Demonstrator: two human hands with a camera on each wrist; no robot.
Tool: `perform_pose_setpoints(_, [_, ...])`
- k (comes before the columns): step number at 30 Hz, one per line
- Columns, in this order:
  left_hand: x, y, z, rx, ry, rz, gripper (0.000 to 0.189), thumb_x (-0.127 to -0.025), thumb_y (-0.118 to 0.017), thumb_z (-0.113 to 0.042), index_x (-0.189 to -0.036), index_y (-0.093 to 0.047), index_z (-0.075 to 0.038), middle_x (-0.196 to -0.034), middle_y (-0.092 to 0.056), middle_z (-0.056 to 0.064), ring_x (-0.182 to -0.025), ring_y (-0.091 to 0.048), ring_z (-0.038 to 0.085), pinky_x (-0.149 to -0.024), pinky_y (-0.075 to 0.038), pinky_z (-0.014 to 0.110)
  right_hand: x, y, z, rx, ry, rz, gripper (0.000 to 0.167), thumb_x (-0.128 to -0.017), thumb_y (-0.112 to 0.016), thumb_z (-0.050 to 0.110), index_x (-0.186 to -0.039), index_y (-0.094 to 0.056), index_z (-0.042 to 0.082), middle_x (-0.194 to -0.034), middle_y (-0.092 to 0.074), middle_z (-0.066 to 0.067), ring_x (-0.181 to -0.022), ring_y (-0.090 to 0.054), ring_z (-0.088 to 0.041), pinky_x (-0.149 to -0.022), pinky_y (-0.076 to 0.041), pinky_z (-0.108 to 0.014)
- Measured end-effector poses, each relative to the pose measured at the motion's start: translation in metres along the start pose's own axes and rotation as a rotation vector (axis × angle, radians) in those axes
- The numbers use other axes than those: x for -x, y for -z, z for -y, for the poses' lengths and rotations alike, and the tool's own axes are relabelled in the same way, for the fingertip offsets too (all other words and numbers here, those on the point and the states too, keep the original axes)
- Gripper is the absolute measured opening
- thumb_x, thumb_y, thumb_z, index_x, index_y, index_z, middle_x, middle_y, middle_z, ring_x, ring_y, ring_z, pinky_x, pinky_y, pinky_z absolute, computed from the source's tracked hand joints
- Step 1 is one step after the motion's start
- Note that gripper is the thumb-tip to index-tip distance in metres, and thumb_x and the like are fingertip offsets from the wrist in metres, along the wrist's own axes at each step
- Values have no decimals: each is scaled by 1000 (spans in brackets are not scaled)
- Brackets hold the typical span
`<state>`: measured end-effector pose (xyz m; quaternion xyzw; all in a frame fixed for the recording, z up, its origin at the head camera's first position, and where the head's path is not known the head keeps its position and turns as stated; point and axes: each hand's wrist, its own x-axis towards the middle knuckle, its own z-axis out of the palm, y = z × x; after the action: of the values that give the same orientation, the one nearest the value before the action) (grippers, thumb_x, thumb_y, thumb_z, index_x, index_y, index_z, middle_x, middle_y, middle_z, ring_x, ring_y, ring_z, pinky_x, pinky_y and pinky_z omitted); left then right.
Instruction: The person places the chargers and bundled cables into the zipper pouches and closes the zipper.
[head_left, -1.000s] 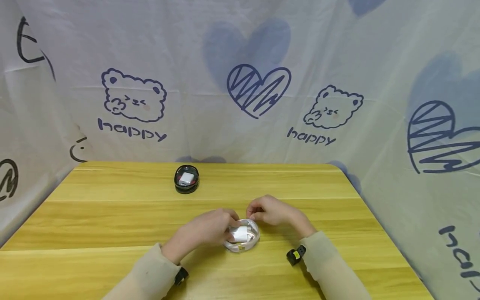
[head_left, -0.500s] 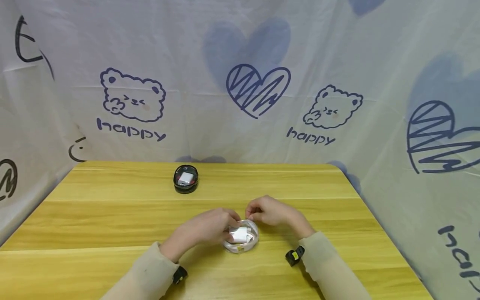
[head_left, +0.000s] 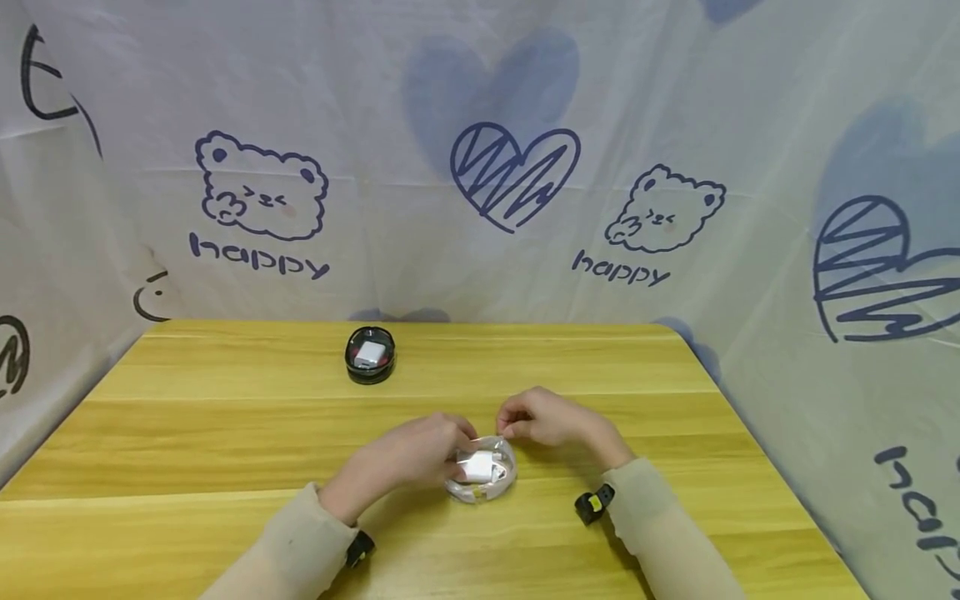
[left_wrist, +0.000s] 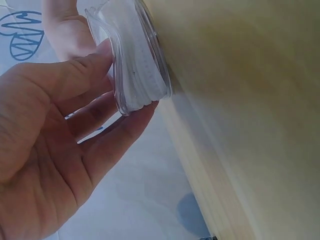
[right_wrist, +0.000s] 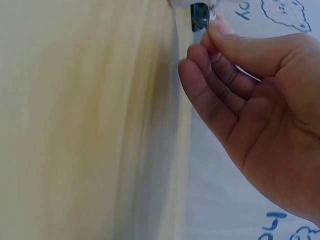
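A clear round case (head_left: 480,497) with a coiled white cable and a white charger plug (head_left: 477,467) inside is near the table's middle. My left hand (head_left: 423,452) grips its left side, thumb (left_wrist: 102,55) on one face and fingers beneath, in the left wrist view. From the far right, my right hand (head_left: 543,417) pinches the rim of the case between thumb and forefinger. In the right wrist view a small shiny edge (right_wrist: 213,14) shows at those fingertips, and the other fingers are loosely curled. Most of the case is cut off there.
A black-rimmed round case (head_left: 371,377) with a white charger plug in it stands at the table's back left. The wooden table (head_left: 187,433) ends at a printed cloth (head_left: 517,275) hanging behind and along the sides.
Both hands keep their hold on the clear case, with only tiny shifts. The head view has tilted very slightly.
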<state>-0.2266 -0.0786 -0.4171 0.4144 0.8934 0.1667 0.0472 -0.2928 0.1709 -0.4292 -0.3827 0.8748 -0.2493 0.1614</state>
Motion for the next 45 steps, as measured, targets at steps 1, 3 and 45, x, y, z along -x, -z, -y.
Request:
perform_pose_setpoints(1, [0,0,0,-1,1,-2,28,-85,-85,-11,-112,-80,-3,-123,-72,12,-108,-70,25,-95,-59,33,2,1,-2,-13,-10,4,10,-102,-67,10,-94,-72,14,-86,-66,9,-78,-55,-6,-72,-50,-24])
perform_pose_setpoints(3, [0,1,1,-3,3,-3,29,-85,-85,-11,-112,-80,-3,-123,-72,12,-107,-70,25,-94,-59,33,5,2,-5,-38,-28,14,10,-102,-67,10,-95,-72,14,-87,-66,8,-78,-56,-7,-72,-50,-24])
perform_pose_setpoints(45, [1,5,5,-22,-62,-12,58,-89,-84,-13,-143,-65,-15,-151,-57,9,-133,-58,29,-105,-55,42,-3,-8,6,-42,-54,-102,12,-103,-63,6,-101,-74,9,-96,-71,4,-89,-61,-9,-84,-54,-29])
